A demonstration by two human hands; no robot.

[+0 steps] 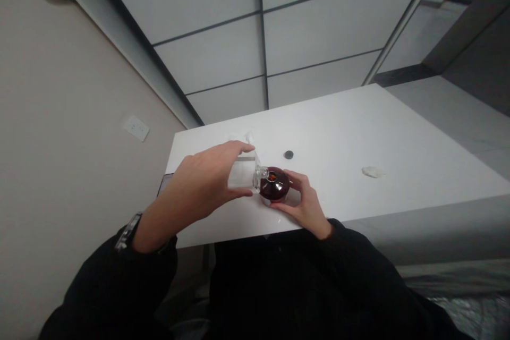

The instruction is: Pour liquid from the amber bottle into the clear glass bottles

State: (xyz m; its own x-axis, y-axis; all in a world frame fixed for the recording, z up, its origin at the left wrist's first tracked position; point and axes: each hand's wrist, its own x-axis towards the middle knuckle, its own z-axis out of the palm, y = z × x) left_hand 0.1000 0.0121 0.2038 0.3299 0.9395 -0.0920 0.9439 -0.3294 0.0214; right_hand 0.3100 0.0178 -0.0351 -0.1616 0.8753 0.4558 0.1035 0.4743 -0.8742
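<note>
My left hand (207, 178) is closed around a clear glass bottle (242, 172), tipped on its side with its threaded neck pointing right. That neck meets the open mouth of a dark reddish-brown bottle (279, 189). Whether liquid is flowing between them I cannot tell. The brown bottle is upright, and my right hand (303, 199) grips its right side with thumb and fingers. Just beyond the bottles, a small dark round cap (288, 154) lies on the white table (338, 133).
A crumpled white tissue (372, 171) lies on the table's right part. Near the left edge, a flat dark-rimmed object (165, 183) is partly hidden by my left arm. White panelled sliding doors (223, 53) stand behind the table, and a wall with a socket (136, 128) is at left.
</note>
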